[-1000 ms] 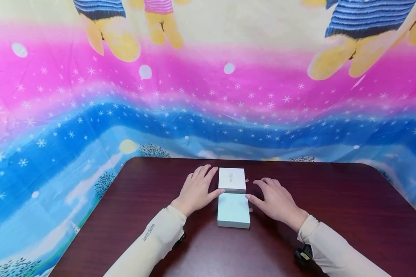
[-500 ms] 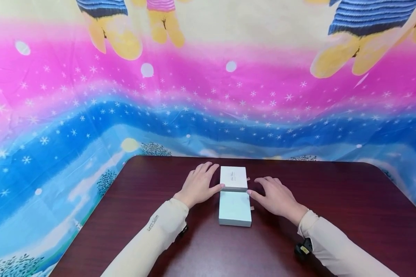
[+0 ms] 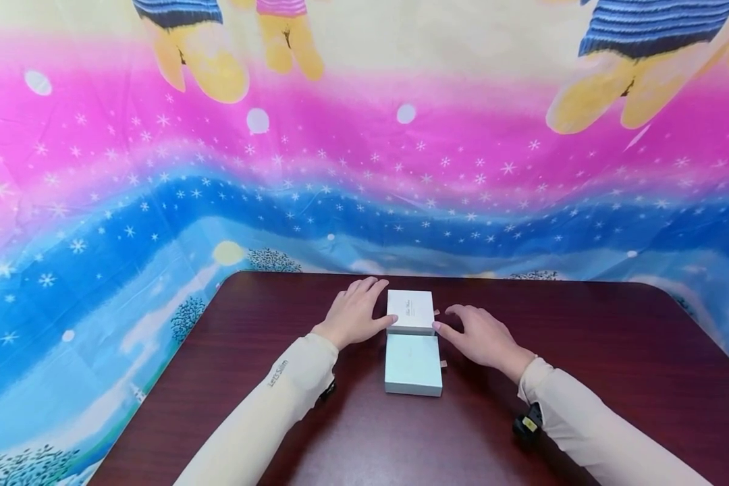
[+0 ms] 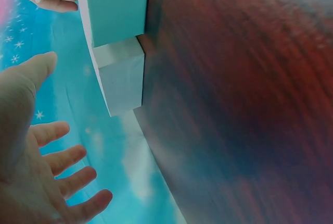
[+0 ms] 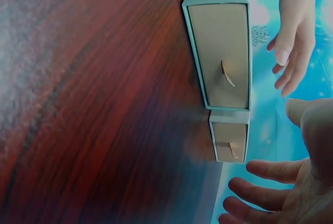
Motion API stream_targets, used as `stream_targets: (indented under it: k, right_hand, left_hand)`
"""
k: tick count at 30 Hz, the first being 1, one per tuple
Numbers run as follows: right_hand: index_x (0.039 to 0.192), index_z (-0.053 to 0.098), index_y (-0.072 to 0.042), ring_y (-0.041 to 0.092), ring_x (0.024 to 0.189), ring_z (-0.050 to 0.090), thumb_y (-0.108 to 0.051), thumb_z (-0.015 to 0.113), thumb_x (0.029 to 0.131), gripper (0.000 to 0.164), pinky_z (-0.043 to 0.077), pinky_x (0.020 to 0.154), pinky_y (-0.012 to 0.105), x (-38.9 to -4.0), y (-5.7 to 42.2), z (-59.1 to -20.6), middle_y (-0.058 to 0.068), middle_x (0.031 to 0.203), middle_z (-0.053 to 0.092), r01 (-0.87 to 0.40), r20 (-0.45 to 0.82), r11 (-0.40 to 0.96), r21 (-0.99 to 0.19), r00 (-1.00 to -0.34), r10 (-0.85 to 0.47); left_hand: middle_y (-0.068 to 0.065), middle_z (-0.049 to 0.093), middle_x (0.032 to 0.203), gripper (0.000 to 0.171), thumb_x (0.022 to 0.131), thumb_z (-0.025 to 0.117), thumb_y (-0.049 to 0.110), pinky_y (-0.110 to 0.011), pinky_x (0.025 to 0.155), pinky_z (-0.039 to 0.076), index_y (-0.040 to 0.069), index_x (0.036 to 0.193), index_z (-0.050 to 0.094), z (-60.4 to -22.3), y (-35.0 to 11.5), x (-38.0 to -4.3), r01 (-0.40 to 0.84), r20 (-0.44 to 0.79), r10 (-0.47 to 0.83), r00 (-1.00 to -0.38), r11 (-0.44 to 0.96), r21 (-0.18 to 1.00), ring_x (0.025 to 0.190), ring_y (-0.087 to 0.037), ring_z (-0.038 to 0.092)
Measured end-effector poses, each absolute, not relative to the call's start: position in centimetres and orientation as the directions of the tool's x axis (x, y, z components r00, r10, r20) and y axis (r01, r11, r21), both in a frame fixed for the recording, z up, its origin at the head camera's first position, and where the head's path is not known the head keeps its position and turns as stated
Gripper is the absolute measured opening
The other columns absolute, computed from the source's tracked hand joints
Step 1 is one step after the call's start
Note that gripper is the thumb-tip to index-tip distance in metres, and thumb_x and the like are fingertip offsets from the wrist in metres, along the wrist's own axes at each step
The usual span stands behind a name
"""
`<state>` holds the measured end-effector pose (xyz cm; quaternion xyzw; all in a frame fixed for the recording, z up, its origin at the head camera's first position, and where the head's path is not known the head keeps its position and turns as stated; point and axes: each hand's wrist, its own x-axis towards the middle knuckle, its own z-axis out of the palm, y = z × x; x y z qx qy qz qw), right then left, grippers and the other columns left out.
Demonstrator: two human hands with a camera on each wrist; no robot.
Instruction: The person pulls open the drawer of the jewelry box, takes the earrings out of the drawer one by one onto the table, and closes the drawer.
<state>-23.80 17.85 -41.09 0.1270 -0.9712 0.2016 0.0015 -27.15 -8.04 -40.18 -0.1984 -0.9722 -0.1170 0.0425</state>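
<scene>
Two drawer-style boxes lie flat on the table, one behind the other. The far one is a white box [image 3: 410,305] with small dark lettering on top; the near one is a pale mint-green box [image 3: 413,364]. In the right wrist view, a short ribbon pull [image 5: 227,75] sticks out of the mint box's drawer front, and the white box has a similar ribbon [image 5: 232,151]. My left hand [image 3: 355,314] hovers left of the white box, fingers spread, thumb near its edge. On the other side is my right hand [image 3: 484,339], relaxed, its thumb near the white box's corner. Neither hand holds anything.
The dark reddish wooden table [image 3: 267,344] has rounded far corners. Right behind it hangs a colourful printed cloth [image 3: 340,148]. A black wrist device [image 3: 527,425] sits under the right sleeve.
The left hand has moved slightly forward beside the white box, and the right hand has shifted a little the same way. Both boxes keep their places on the table.
</scene>
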Motion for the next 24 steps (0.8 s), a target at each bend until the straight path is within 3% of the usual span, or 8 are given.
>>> stream_targets:
  k: [8, 16, 24]
  right_hand:
    - [0.136, 0.06, -0.003, 0.035, 0.114, 0.065, -0.051, 0.057, 0.099, 0.061, 0.052, 0.094, 0.057, -24.5, 17.9, -41.2, 0.019, 0.13, 0.067, -0.232, 0.046, 0.881, -0.413, -0.971, -0.234]
    - [0.131, 0.063, -0.005, 0.028, 0.104, 0.066, -0.052, 0.056, 0.099, 0.058, 0.053, 0.088, 0.051, -25.1, 17.8, -41.2, 0.014, 0.12, 0.071, -0.223, 0.034, 0.869, -0.441, -0.972, -0.232]
    - [0.131, 0.063, -0.006, 0.03, 0.108, 0.066, -0.052, 0.055, 0.1, 0.057, 0.052, 0.092, 0.054, -25.7, 17.9, -41.6, 0.014, 0.122, 0.07, -0.214, 0.022, 0.863, -0.457, -0.973, -0.23]
  left_hand:
    - [-0.005, 0.039, 0.162, 0.08, 0.093, 0.061, 0.061, -0.052, 0.114, 0.038, 0.023, 0.158, 0.035, -39.7, -7.3, -28.0, 0.403, 0.085, 0.394, -0.915, 0.895, 0.192, 0.148, -0.028, 0.038]
    - [-0.005, 0.037, 0.163, 0.082, 0.092, 0.061, 0.061, -0.053, 0.116, 0.037, 0.024, 0.159, 0.032, -39.5, -7.1, -28.7, 0.421, 0.028, 0.424, -0.905, 0.886, 0.195, 0.15, -0.029, 0.035]
    - [-0.005, 0.035, 0.164, 0.083, 0.092, 0.061, 0.061, -0.052, 0.115, 0.037, 0.023, 0.16, 0.031, -39.3, -6.4, -28.9, 0.451, -0.001, 0.459, -0.888, 0.873, 0.183, 0.15, -0.028, 0.034]
